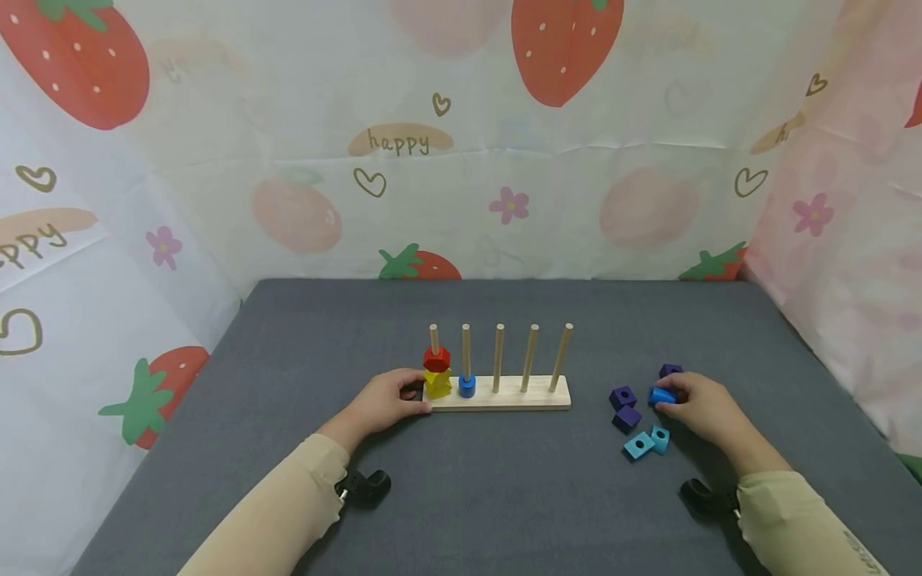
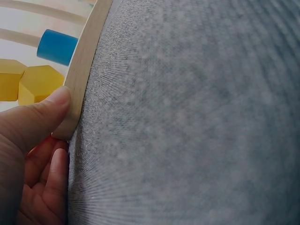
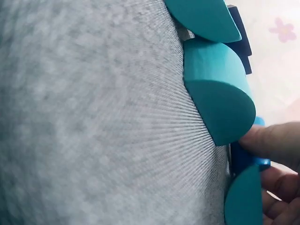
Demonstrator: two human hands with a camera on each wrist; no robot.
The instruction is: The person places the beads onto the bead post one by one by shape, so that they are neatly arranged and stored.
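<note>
Blue block (image 1: pixel 660 396) pinched in my right grip (image 1: pixel 697 404); my left grip (image 1: pixel 386 400) holds the pegboard (image 1: pixel 510 403) by its left end, seemingly steadying it.

Rack base (image 1: pixel 510 397) looked bare wood, smooth, matt; pegs (image 1: pixel 499 358) showed the same finish; blue cylinder (image 2: pixel 57 47), left, and teal blocks (image 3: pixel 225 112), right, appeared smooth, painted, faintly satin; table cover (image 1: pixel 461 496) was matt, ribbed cloth; far backdrop (image 1: pixel 302 144) was creased cloth; near sleeves (image 1: pixel 281 496), matt fabric.
</note>
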